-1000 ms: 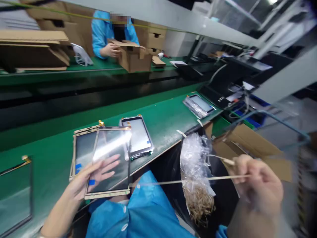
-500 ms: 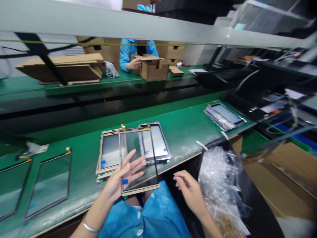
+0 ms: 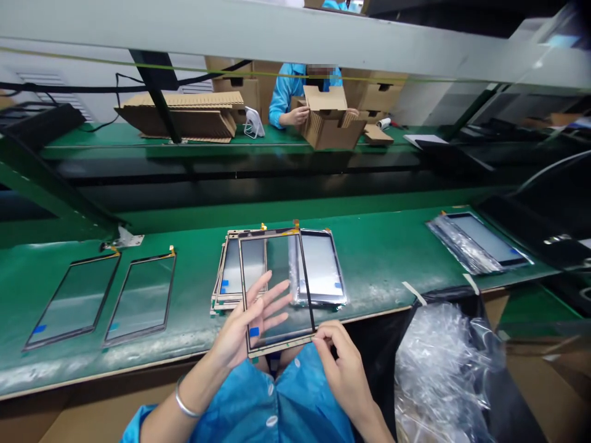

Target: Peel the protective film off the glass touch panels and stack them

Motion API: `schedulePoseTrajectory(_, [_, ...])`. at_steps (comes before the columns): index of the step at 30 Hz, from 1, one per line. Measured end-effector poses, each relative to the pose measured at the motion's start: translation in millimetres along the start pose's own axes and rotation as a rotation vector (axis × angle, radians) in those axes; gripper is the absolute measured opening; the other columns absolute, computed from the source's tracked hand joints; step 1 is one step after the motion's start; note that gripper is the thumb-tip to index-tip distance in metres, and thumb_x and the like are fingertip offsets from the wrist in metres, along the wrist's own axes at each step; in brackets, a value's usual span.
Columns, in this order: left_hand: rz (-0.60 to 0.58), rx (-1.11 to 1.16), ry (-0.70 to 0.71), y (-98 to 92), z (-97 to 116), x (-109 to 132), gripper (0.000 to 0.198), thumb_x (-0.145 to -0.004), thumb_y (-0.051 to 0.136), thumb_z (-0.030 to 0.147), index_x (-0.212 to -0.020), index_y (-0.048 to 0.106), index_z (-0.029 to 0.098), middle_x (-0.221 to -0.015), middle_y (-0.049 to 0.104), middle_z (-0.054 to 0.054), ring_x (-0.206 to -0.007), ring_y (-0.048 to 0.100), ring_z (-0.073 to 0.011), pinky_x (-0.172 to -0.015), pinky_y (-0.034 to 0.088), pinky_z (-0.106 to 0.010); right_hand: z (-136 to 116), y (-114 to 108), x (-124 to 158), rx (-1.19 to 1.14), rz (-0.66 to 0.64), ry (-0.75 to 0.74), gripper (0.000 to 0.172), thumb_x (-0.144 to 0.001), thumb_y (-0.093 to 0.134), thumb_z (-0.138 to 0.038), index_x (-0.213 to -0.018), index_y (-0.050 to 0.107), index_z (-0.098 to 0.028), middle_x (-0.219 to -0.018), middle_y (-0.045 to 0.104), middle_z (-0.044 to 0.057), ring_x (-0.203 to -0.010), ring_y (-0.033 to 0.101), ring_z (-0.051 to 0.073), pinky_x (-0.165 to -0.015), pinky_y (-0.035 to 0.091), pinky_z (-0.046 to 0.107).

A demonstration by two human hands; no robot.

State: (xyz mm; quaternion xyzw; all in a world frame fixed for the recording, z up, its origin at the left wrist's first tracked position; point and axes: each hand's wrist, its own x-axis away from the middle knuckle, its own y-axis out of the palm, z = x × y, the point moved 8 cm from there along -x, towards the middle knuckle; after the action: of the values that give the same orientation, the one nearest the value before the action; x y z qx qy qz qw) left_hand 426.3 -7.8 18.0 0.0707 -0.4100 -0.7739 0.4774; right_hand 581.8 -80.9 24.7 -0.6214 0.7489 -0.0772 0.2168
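Note:
A clear touch screen panel (image 3: 292, 323) with a dark frame, a beige strip along its bottom and a blue tab is held tilted above my lap. My left hand (image 3: 242, 329) grips its left side, with the fingers spread behind the glass and showing through it. At the lower right corner, my right hand (image 3: 342, 360) pinches the panel's edge. Behind it on the bench lies a stack of similar panels (image 3: 234, 264) with beige edges. Just right of that stack are panels in clear film (image 3: 323, 271), partly covered by the held one.
Two bare panels, one outer (image 3: 74, 295) and one inner (image 3: 142, 298), lie left on the green bench (image 3: 383, 246). More film-wrapped panels (image 3: 484, 240) lie right. A black bag (image 3: 383, 344) holds crumpled clear plastic (image 3: 438, 357). Across, a co-worker handles a cardboard box (image 3: 335, 132).
My right hand has come in from the right and taken hold of the panel's lower right corner. The camera view has turned left. The co-worker's box flap stands higher.

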Motion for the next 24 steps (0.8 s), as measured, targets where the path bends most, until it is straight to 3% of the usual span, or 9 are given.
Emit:
schedulePoseTrajectory(7, [0.025, -0.004, 0.081, -8.5, 8.3, 5.9, 0.042, -0.093, 0.05, 0.029, -0.134, 0.047, 0.034, -0.143, 0.049, -0.007, -0.126, 0.051, -0.0289, -0.1, 0.042, -0.044, 0.6, 6.4, -8.4, 0.006, 0.019, -0.008, 0.005, -0.091, 0.05, -0.018, -0.091, 0.055, -0.019, -0.083, 0.056, 0.003, -0.07, 0.055, 0.013, -0.06, 0.047, 0.025])
schedulePoseTrajectory(13, [-0.002, -0.027, 0.159, -1.8, 12.3, 15.4, 0.039, -0.092, 0.051, 0.031, -0.132, 0.051, 0.034, -0.139, 0.053, -0.006, -0.125, 0.051, -0.0291, -0.1, 0.043, -0.043, -5.2, 8.7, -11.1, 0.013, 0.044, -0.02, 0.013, -0.092, 0.047, -0.016, -0.08, 0.053, -0.02, -0.076, 0.053, 0.002, -0.069, 0.053, 0.013, -0.059, 0.045, 0.024])
schedulePoseTrajectory(18, [0.031, -0.145, 0.167, -3.8, 8.8, 9.5, 0.039, -0.092, 0.054, 0.029, -0.131, 0.052, 0.033, -0.144, 0.048, -0.006, -0.13, 0.046, -0.029, -0.102, 0.041, -0.045, -25.8, 15.6, -16.2, 0.027, -0.061, -0.117, 0.013, -0.093, 0.044, -0.016, -0.083, 0.052, -0.02, -0.084, 0.053, 0.004, -0.076, 0.055, 0.014, -0.066, 0.046, 0.027])
schedulePoseTrajectory(22, [-0.032, -0.066, 0.007, -8.1, -20.0, -0.3, 0.045, -0.09, 0.052, 0.044, -0.131, 0.051, 0.026, -0.138, 0.053, -0.012, -0.124, 0.052, -0.0311, -0.099, 0.041, -0.048, -47.6, 29.1, -58.0, -0.375, -0.314, 0.035, 0.017, -0.095, 0.043, -0.029, -0.082, 0.048, -0.02, -0.093, 0.061, 0.006, -0.063, 0.059, 0.011, -0.051, 0.046, 0.024])
schedulePoseTrajectory(24, [-0.061, -0.018, -0.034, -8.7, -31.8, -0.5, 0.054, -0.088, 0.046, 0.058, -0.13, 0.053, 0.024, -0.136, 0.054, -0.014, -0.121, 0.054, -0.0308, -0.095, 0.045, -0.046, -63.2, 15.7, -93.6, -0.525, -0.288, 0.075, 0.019, -0.094, 0.045, -0.034, -0.081, 0.045, -0.02, -0.097, 0.065, 0.008, -0.066, 0.064, 0.013, -0.049, 0.047, 0.024])
